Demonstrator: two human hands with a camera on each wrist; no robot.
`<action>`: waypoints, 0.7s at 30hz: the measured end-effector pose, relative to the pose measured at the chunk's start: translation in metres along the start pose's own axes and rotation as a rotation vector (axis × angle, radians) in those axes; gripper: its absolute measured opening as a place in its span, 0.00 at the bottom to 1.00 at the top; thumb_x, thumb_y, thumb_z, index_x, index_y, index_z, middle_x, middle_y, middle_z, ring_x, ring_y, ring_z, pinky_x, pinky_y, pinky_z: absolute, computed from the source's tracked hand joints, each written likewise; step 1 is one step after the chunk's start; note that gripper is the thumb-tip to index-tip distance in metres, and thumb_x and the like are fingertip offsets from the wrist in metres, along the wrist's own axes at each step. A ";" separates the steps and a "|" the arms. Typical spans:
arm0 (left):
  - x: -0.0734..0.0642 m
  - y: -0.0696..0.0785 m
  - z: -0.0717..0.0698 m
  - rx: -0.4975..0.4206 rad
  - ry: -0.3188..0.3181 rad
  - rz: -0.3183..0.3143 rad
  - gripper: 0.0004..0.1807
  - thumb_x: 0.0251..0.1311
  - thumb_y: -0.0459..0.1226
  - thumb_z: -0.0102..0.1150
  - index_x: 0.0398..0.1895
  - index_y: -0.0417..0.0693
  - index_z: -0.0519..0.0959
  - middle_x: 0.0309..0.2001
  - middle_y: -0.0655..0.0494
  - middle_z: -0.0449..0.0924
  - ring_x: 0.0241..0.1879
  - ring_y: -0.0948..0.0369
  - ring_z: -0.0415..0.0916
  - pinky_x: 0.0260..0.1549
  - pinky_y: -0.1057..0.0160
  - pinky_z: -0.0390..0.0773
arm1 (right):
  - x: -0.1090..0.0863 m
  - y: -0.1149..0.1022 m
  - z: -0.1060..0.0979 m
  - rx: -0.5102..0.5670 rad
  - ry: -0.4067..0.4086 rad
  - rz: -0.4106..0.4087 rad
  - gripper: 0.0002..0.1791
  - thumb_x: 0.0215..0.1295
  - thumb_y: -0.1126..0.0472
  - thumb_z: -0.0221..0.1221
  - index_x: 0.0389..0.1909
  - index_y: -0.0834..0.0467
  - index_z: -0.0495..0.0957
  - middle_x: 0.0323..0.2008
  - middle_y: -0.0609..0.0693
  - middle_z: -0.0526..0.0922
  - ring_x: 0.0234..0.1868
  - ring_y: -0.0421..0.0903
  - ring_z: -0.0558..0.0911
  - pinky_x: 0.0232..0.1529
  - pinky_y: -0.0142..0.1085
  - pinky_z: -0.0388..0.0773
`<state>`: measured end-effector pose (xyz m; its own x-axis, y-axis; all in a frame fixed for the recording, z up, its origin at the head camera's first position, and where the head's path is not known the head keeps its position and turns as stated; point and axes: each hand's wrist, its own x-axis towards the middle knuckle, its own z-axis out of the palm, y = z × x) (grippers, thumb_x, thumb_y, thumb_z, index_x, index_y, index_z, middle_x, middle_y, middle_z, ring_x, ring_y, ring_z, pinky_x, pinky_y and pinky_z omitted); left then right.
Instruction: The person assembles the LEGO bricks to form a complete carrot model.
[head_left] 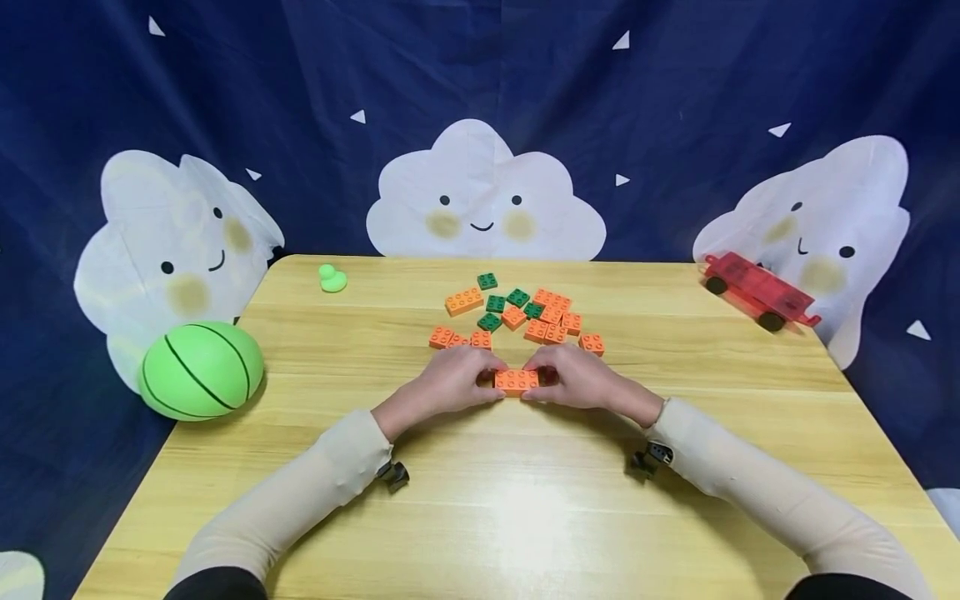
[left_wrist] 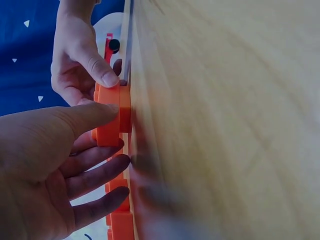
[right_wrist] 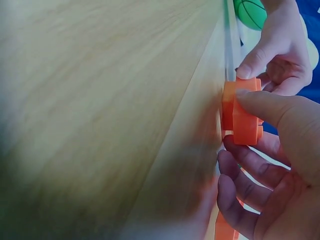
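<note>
Near the middle of the table, a long orange toy brick (head_left: 517,382) is pinched at both ends, studs up. My left hand (head_left: 459,379) grips its left end between thumb and fingers, while my right hand (head_left: 577,377) holds the right end the same way. The wrist views show two layers: the upper orange brick (left_wrist: 108,131) sits over a lower orange brick (right_wrist: 228,107) close to the table. Whether the two are fully pressed together I cannot tell. In the left wrist view, the left hand's other fingers spread below the brick.
Behind the hands lie several loose orange bricks (head_left: 552,301) and green bricks (head_left: 517,297). A green ball (head_left: 202,371) rests at the table's left edge, and a small green duck-like toy (head_left: 332,278) stands at the back left. The red toy car base (head_left: 759,289) is at the back right.
</note>
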<state>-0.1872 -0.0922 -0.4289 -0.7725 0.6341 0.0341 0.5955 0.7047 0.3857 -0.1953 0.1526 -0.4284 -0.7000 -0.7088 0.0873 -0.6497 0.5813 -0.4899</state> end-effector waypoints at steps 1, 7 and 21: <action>0.001 0.000 0.000 0.003 0.005 0.011 0.18 0.62 0.48 0.72 0.53 0.55 0.87 0.30 0.62 0.82 0.28 0.65 0.68 0.30 0.66 0.65 | 0.000 0.001 -0.001 -0.005 0.003 -0.004 0.15 0.61 0.52 0.73 0.46 0.54 0.87 0.32 0.43 0.84 0.27 0.40 0.74 0.27 0.27 0.68; -0.003 -0.005 -0.005 -0.029 0.049 -0.003 0.24 0.62 0.55 0.69 0.57 0.54 0.85 0.44 0.61 0.88 0.37 0.65 0.80 0.39 0.65 0.79 | 0.002 0.004 -0.001 -0.024 -0.023 -0.052 0.16 0.63 0.49 0.72 0.47 0.53 0.87 0.30 0.43 0.83 0.26 0.37 0.72 0.26 0.26 0.66; 0.045 -0.068 -0.050 -0.069 0.119 -0.471 0.37 0.67 0.50 0.65 0.76 0.50 0.67 0.68 0.44 0.72 0.61 0.46 0.75 0.49 0.46 0.81 | 0.005 0.001 0.001 -0.033 -0.033 -0.003 0.20 0.63 0.49 0.72 0.51 0.55 0.86 0.29 0.44 0.82 0.25 0.35 0.69 0.27 0.27 0.65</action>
<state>-0.2732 -0.1276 -0.4072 -0.9765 0.2085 -0.0554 0.1628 0.8807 0.4449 -0.1993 0.1491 -0.4297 -0.6881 -0.7231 0.0605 -0.6619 0.5914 -0.4606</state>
